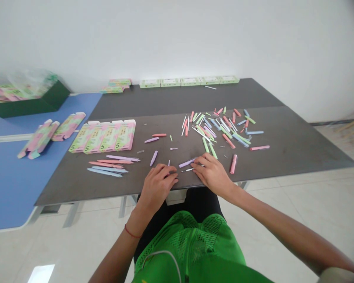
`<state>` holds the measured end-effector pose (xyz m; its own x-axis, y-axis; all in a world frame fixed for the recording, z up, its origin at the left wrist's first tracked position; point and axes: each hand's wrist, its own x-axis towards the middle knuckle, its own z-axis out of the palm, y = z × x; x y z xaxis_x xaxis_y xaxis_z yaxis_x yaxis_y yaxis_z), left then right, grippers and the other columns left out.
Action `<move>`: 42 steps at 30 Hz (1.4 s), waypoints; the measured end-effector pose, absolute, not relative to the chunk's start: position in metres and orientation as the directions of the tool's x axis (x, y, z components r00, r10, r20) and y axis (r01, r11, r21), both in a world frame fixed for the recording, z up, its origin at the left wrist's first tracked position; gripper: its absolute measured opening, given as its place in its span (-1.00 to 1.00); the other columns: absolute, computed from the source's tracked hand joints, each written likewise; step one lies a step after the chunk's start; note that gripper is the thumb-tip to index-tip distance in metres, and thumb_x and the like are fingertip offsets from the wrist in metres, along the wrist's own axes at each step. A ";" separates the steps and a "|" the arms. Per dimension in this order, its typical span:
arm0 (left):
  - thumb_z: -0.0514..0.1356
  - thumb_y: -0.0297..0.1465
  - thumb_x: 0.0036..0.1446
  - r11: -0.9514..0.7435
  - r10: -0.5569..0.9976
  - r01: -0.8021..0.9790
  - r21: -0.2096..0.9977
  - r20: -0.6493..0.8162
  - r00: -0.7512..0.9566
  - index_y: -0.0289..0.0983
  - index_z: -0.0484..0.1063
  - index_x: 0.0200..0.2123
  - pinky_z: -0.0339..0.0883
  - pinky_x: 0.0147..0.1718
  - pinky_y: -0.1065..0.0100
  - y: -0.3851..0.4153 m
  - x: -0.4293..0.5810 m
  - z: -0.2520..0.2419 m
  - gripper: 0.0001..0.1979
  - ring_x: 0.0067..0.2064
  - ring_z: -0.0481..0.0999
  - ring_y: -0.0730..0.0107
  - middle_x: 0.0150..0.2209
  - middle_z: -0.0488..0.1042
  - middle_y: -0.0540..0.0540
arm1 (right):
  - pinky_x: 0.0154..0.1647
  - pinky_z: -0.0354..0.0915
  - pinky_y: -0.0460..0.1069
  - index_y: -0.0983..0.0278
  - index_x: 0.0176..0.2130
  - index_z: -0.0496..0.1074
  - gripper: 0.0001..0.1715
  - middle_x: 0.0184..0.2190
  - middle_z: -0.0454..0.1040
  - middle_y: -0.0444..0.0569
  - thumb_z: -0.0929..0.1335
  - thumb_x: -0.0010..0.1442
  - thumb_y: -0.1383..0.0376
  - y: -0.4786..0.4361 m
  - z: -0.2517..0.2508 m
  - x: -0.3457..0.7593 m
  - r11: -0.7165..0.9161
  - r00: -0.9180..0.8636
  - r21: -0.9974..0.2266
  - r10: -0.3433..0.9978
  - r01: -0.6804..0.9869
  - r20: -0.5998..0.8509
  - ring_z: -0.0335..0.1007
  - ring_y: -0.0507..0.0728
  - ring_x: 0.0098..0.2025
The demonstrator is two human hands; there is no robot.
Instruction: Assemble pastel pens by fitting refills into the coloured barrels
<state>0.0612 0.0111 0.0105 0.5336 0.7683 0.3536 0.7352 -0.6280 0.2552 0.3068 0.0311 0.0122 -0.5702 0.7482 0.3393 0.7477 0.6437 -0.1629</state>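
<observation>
- Right at the near edge of the table, the left hand (157, 188) is curled over, fingertips drawn together. Something small may be pinched there, but the fingers hide it, so I can't tell.
- The right hand (211, 175) is half open, fingers low and pointing left, right at a thin white stick (191, 169) and a lilac pen barrel (186, 162). They're touching or nearly so, but I can't call a firm grip.
- Nice and close together, those hands, wrists low: fingertip work suits bits this small.
- Up and to the right sits a loose heap of pastel pen parts (221, 129), pink, green, blue and white, all jumbled.
- Left of the hands, long pink and blue pens (109, 165) lie side by side.
- Beyond them, a strip of pink-and-green cardboard boxes (102, 136), printed with a 5, sits on the dark grey tabletop (297, 153).
- Along the back edge, a row of small green boxes (188, 81).
- Off to the left, a blue table (11, 184) with more cardboard and a dark green tray (38, 102).
</observation>
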 end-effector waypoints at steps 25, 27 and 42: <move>0.31 -0.47 0.25 -0.613 0.761 0.790 -0.020 0.251 0.598 -0.31 0.51 -0.33 0.37 0.03 -0.02 0.014 0.074 0.020 -0.93 0.20 0.33 -0.08 0.22 0.42 -0.25 | 0.06 0.25 0.26 0.45 -0.15 0.54 -0.81 0.25 0.36 0.35 0.31 0.36 0.47 0.035 0.025 0.293 0.620 -0.650 0.200 0.703 0.759 0.287 0.23 0.44 0.16; 0.29 -0.48 0.26 -0.630 0.746 0.776 -0.033 0.252 0.616 -0.31 0.49 -0.34 0.39 0.00 -0.03 0.015 0.074 0.021 -0.91 0.19 0.35 -0.10 0.22 0.42 -0.27 | 0.10 0.23 0.29 0.43 -0.13 0.51 -0.80 0.27 0.34 0.36 0.29 0.36 0.47 0.034 0.031 0.296 0.608 -0.633 0.187 0.705 0.772 0.321 0.21 0.47 0.19; 0.22 -0.47 0.35 -0.650 0.760 0.500 0.572 0.484 0.435 -0.26 0.57 -0.23 0.57 -0.07 0.36 0.016 0.070 0.030 -0.89 -0.14 0.68 0.36 -0.14 0.67 -0.10 | -0.22 0.27 0.03 0.26 -0.14 0.35 -0.80 -0.30 0.51 0.02 0.18 0.50 0.39 0.011 0.045 0.329 0.621 -0.551 -0.264 0.781 0.738 0.294 0.45 0.19 -0.27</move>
<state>0.0697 0.0163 0.0298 0.4350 0.7596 0.4835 0.5003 -0.6504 0.5716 0.3290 0.0107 0.0454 -0.5513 0.7808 0.2940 0.7384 0.6207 -0.2636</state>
